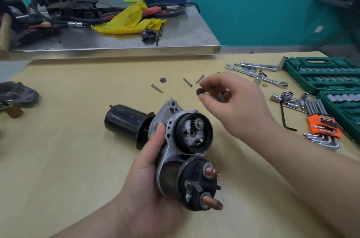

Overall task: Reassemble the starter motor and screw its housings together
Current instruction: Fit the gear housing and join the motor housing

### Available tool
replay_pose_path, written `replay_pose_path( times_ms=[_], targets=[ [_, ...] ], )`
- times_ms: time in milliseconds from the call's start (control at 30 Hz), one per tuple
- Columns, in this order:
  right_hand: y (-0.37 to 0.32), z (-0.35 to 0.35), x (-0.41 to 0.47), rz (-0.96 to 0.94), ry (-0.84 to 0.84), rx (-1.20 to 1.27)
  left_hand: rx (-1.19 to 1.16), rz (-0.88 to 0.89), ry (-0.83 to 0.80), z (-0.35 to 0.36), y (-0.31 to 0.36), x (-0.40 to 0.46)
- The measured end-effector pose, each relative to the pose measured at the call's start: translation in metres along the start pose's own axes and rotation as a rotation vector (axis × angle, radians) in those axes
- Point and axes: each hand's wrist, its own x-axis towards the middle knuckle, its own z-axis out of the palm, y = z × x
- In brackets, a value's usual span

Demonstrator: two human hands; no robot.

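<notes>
My left hand grips the silver starter housing with its black solenoid and copper terminals, held above the wooden table. The housing's open ring gear faces up, and one small planet gear sits on a pin inside it. My right hand pinches a second small dark gear between thumb and fingers, above and to the right of the housing. The black motor can lies on the table behind the housing. A third gear and three long screws lie farther back.
Wrenches, loose sockets, hex keys in an orange holder and green socket cases fill the right side. A grey cast end housing lies at the left edge. A cluttered steel bench stands behind.
</notes>
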Motion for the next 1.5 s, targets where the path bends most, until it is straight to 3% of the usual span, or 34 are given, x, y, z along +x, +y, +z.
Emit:
replay_pose_path(
  times_ms=[133,400,500,633,767,1500],
  targets=[
    [-0.027,-0.017,-0.050,-0.194,0.114,0.124,0.026,-0.019,-0.033,-0.005,-0.001,0.003],
    [-0.026,-0.015,-0.054,-0.494,0.046,0.037,0.065,0.128,-0.124,0.003,-0.004,0.007],
    [-0.025,-0.015,-0.055,-0.484,0.056,0.057,-0.026,0.073,-0.184,0.002,-0.004,0.006],
    [-0.028,-0.014,-0.056,-0.465,0.110,0.074,0.024,0.098,-0.219,0.003,-0.007,0.011],
    [-0.028,-0.010,-0.058,-0.463,0.054,0.097,0.057,0.128,-0.253,0.004,-0.007,0.011],
    [-0.029,-0.010,-0.061,-0.436,0.008,0.142,0.011,0.047,-0.195,0.004,-0.006,0.008]
  ],
)
